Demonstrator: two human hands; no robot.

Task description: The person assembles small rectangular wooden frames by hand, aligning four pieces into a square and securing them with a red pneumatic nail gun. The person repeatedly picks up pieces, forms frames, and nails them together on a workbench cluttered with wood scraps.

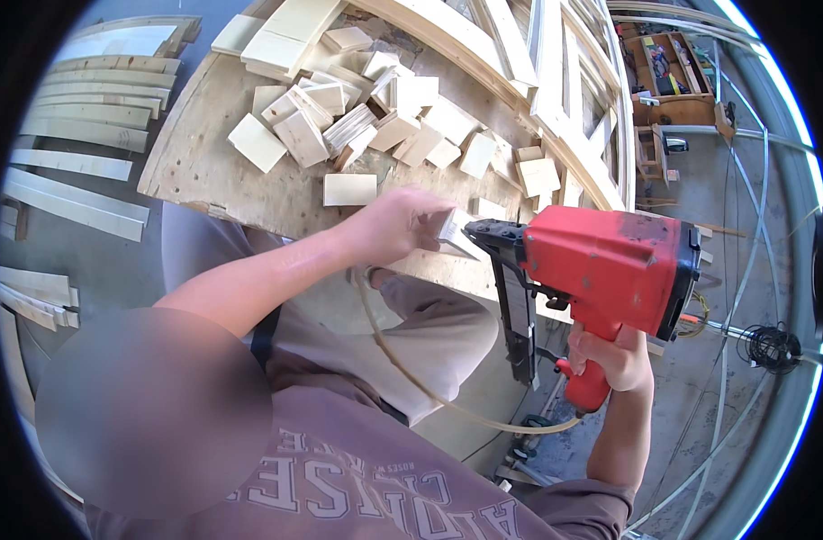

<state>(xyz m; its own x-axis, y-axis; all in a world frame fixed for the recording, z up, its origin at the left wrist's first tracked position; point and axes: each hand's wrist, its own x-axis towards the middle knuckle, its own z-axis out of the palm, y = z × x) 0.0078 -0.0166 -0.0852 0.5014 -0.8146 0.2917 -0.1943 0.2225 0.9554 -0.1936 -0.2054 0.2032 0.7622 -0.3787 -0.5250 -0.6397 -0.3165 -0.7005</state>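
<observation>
My left hand (392, 223) pinches a small pale wood block (453, 230) at the near edge of the plywood bench. In my right hand (617, 358) is a red and black nail gun (601, 261), gripped by its handle with the fingers wrapped round it. Its black nose (488, 232) points left, close to the block; whether they touch I cannot tell. A tan air hose (380, 337) curves from the handle's base across my legs. Loose wood blocks (350, 189) lie in a heap just beyond my left hand.
The worn plywood bench (191, 171) carries the heap and a wooden lattice frame (438, 36) at the far right. Long boards (78, 193) lie on the floor at left. To the right are a wooden tool box (673, 72), metal bars and a coiled black cable (773, 348).
</observation>
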